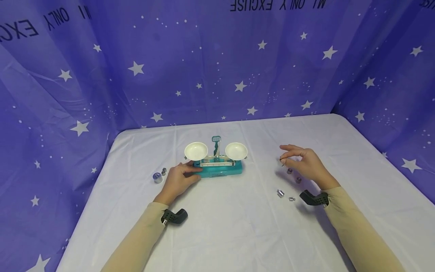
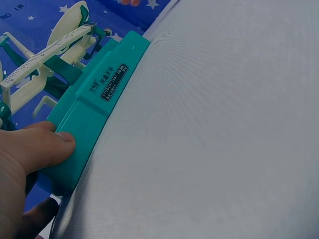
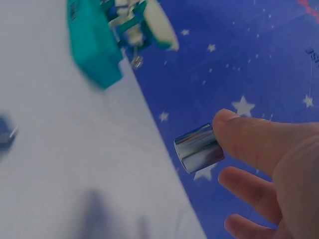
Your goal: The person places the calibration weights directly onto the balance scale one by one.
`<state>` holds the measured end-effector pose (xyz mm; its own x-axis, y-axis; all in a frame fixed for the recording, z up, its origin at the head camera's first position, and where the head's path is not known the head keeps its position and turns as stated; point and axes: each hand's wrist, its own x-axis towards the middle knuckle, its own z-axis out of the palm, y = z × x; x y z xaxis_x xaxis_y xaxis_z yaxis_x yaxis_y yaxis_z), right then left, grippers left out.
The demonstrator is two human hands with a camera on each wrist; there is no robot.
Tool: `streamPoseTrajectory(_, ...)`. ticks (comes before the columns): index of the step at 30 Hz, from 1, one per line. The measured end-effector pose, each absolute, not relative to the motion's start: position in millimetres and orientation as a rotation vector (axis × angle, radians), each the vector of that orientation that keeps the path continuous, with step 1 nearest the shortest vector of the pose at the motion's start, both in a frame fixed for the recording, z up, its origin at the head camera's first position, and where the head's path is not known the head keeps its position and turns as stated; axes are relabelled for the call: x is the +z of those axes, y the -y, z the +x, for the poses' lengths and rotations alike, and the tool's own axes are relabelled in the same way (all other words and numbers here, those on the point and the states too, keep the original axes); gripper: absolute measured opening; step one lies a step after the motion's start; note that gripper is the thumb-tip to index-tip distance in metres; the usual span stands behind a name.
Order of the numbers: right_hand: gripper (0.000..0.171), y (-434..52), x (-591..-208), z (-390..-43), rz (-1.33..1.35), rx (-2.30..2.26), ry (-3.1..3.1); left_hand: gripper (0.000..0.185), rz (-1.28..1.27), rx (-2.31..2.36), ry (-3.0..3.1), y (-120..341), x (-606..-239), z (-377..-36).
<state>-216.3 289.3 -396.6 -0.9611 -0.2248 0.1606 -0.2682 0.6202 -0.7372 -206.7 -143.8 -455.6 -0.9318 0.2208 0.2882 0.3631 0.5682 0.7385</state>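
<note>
A teal tray balance point(image 1: 221, 172) with two white pans stands near the middle of the table; nothing shows in either pan. My left hand point(image 1: 178, 177) grips the left end of its base, and in the left wrist view the thumb point(image 2: 57, 147) lies on the teal front. To the right of the balance, my right hand point(image 1: 304, 162) is raised above the cloth. It pinches a shiny metal cylinder weight point(image 3: 199, 148) by one end, while the other fingers stay spread apart from it. The weight's gripped end is hidden by the thumb.
Left of my left hand stand a large metal weight point(image 1: 157, 177) and small ones point(image 1: 164, 172). Under and before my right hand are several more, with one weight point(image 1: 280, 193) lying on its side. White cloth covers the table point(image 1: 231, 226); a starry blue curtain point(image 1: 204, 75) hangs behind.
</note>
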Motion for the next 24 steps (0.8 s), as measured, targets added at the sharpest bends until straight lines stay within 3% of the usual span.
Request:
streamPoseTrajectory(10,0.014,-244,-367,-235,0.491,1.38,2.694,0.02,-0.495,-1.31,2.631,144,-455,-207)
streamPoseTrajectory(24,0.017,-182,-353,-251,0.528,1.541,2.624,0.021,-0.482,-1.322,2.645,144,-454,-206)
